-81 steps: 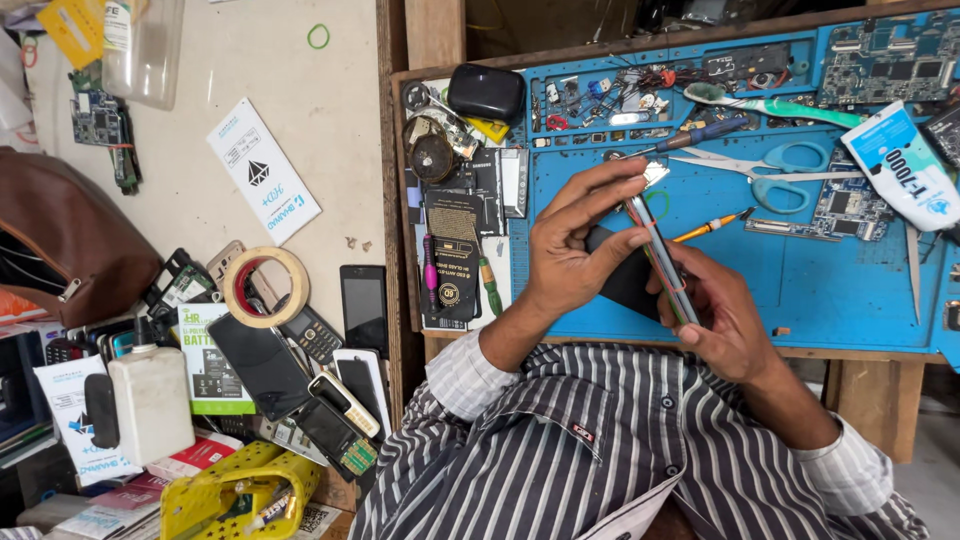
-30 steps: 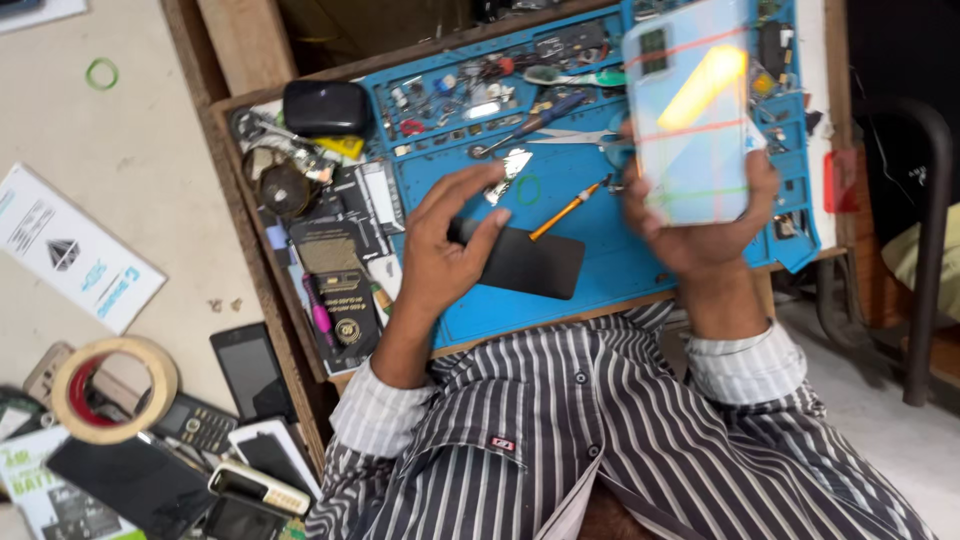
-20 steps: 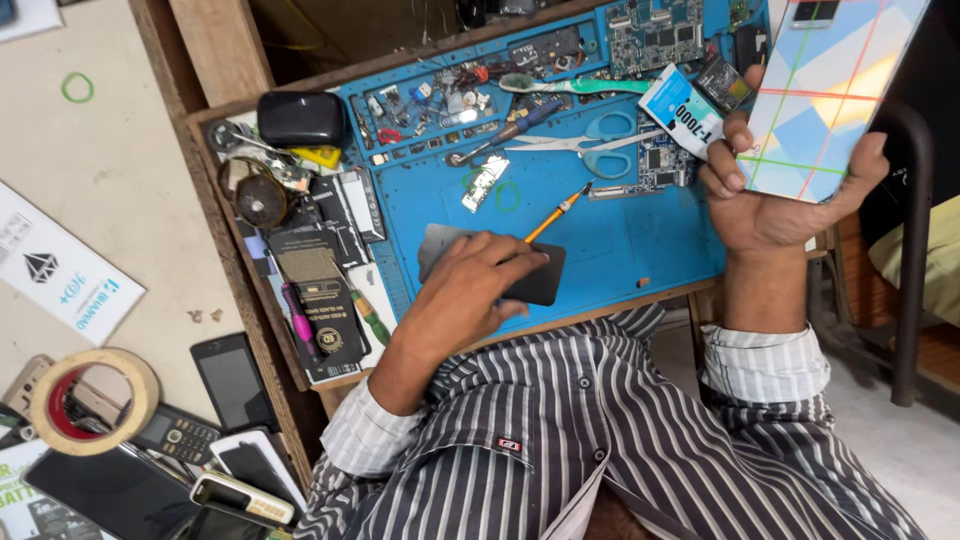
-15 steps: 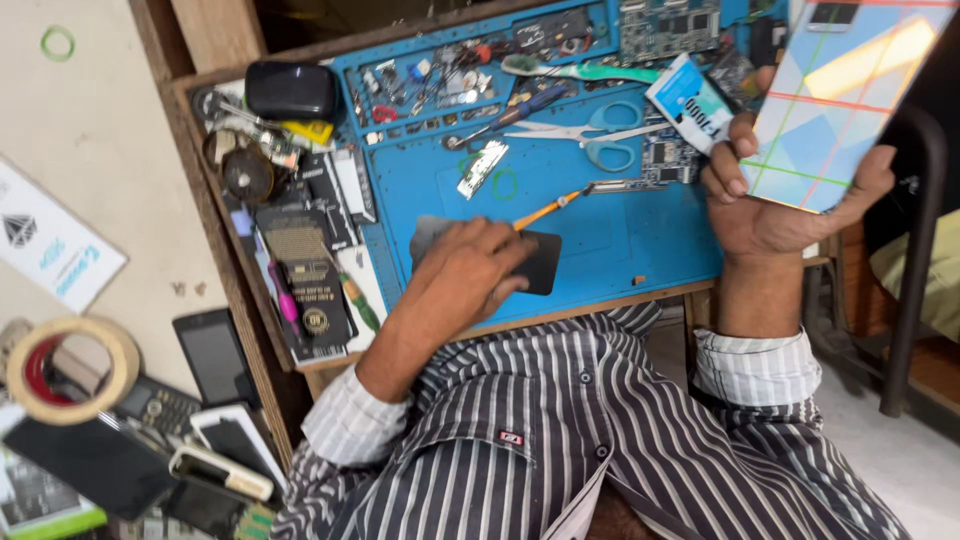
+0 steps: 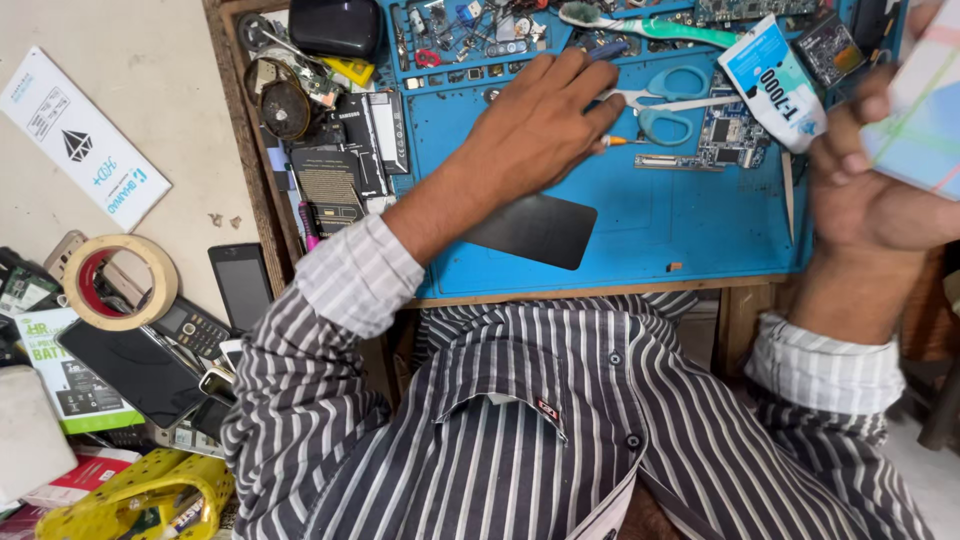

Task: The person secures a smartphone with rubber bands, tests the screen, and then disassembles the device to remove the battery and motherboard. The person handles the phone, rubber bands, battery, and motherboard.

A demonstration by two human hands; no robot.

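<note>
My right hand [image 5: 880,200] grips the pale, pastel-checked phone back panel [image 5: 925,110], fingers closed on its edge, raised off the right edge of the blue work mat [image 5: 700,220]. My left hand [image 5: 535,125] reaches toward the far edge, fingers spread and holding nothing, tips at the light-blue-handled scissors [image 5: 665,105]. The flat black screen panel [image 5: 530,230] lies near the desk's front edge. I judge this a tool-fetching step, calling for a careful pinch.
</note>
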